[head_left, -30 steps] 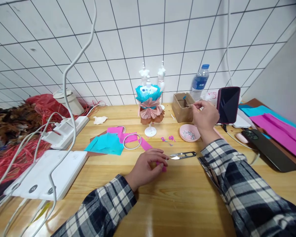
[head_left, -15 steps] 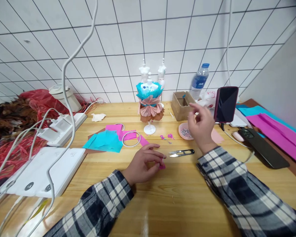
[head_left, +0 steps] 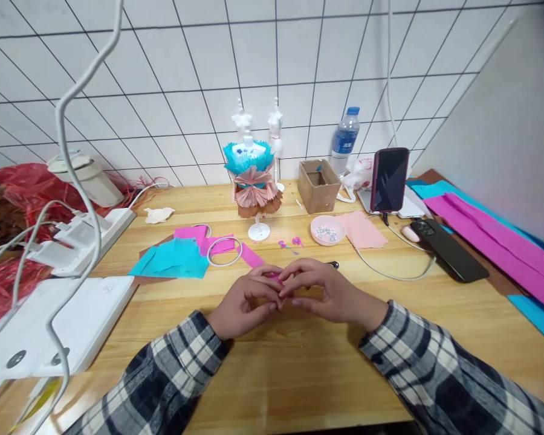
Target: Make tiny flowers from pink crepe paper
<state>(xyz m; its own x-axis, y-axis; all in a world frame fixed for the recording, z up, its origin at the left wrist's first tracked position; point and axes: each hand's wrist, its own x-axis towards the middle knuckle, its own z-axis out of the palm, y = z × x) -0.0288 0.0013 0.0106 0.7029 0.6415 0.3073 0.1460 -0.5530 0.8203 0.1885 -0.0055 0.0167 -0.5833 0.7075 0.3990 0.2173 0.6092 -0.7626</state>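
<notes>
My left hand [head_left: 243,300] and my right hand [head_left: 324,292] meet at the middle of the wooden table [head_left: 281,374], fingertips together. Between them sits a small pink paper piece [head_left: 275,277], pinched by my left fingers, with my right fingertips closed against it. The right hand covers most of the small snips [head_left: 333,264], whose dark tip shows behind it. Just beyond lie tiny pink scraps [head_left: 290,243] and a pink dish of beads [head_left: 327,229].
A mini mannequin with a teal and pink paper skirt [head_left: 252,181] stands behind, beside a cardboard box [head_left: 318,185], water bottle [head_left: 344,140] and propped phone [head_left: 389,179]. Teal and pink paper [head_left: 176,257] and a white ring [head_left: 224,251] lie left; chargers and cables [head_left: 49,302] fill the left side.
My right hand came back from the cardboard box and joined the left hand over the pink piece. The view shifted closer and rightward across the table.
</notes>
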